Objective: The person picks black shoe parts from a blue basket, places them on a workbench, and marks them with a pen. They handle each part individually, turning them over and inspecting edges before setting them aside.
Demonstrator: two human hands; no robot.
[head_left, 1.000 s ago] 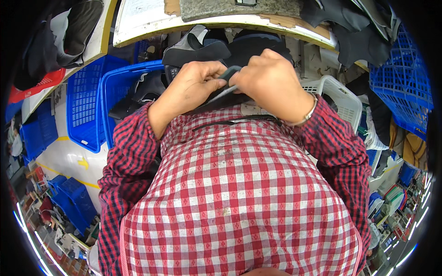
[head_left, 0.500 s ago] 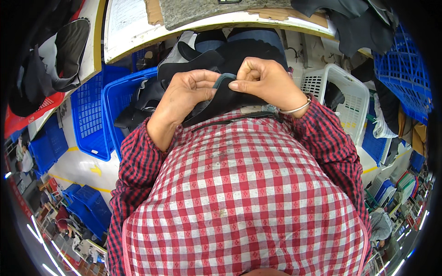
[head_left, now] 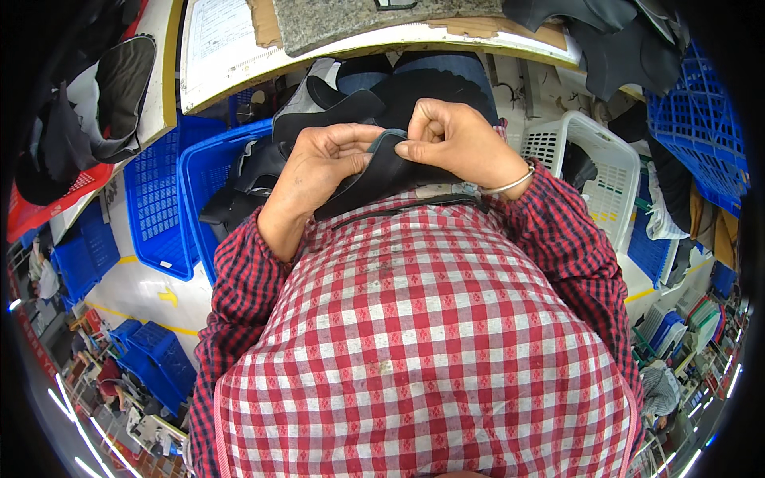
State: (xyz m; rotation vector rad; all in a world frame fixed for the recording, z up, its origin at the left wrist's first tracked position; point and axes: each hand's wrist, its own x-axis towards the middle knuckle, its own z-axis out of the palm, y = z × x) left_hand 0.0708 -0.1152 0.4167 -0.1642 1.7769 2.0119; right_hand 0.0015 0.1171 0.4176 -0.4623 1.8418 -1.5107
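While both hands work close against the chest, a person in a red-and-white checked cotton shirt (head_left: 422,350) holds a curved black piece of soft, leather-like material (head_left: 381,171) just above the shirt front; the left hand (head_left: 319,163), at about eleven o'clock from the shirt's middle, curls around the piece's left side, its fingers folded over the upper edge and its thumb laid along the top; the right hand (head_left: 454,139), at about one o'clock, is closed into a loose fist, pinching the top edge of the same piece between thumb and forefinger; the two hands meet at the piece's upper rim, fingertips nearly touching; a thin silver bangle (head_left: 510,185) circles the right wrist. Beyond the hands, at twelve o'clock, more flat black cut pieces (head_left: 335,111) lie over the person's lap, under the edge of a pale worktable (head_left: 231,48) that bears a grey speckled slab (head_left: 351,20); at nine o'clock from the hands a bright blue plastic lattice crate (head_left: 191,171) holds further dark pieces; at three o'clock a white plastic lattice basket (head_left: 582,151) stands just beside the right sleeve, with another blue plastic crate (head_left: 701,119) farther out toward two o'clock; a red plastic tray (head_left: 36,209) sits at the far nine o'clock rim, dark shaped parts resting above it.
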